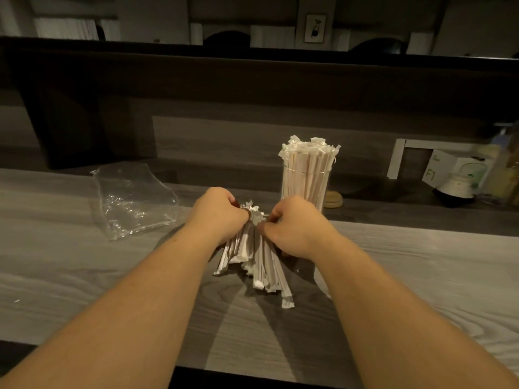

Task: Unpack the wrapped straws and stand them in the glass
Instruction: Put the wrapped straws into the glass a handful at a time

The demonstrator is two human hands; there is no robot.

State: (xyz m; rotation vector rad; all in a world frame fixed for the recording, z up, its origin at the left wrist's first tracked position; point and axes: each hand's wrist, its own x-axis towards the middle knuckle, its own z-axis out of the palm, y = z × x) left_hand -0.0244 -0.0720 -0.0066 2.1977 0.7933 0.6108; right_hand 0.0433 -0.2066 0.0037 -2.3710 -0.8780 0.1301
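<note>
Mid-frame, both hands, left (217,213) and right (293,226), close around a bundle of straws (252,256) fanned on the surface (421,276). The glass (304,189) behind already looks nearly full; this bundle remains. The empty bag (132,199) lies at left.

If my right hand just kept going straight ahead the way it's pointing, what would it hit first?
Likely the glass packed with wrapped straws, standing just beyond the right hand; depth is hard to judge from one view.

head view | worn on the head | faces forward and down | close over wooden counter (421,276)
</note>
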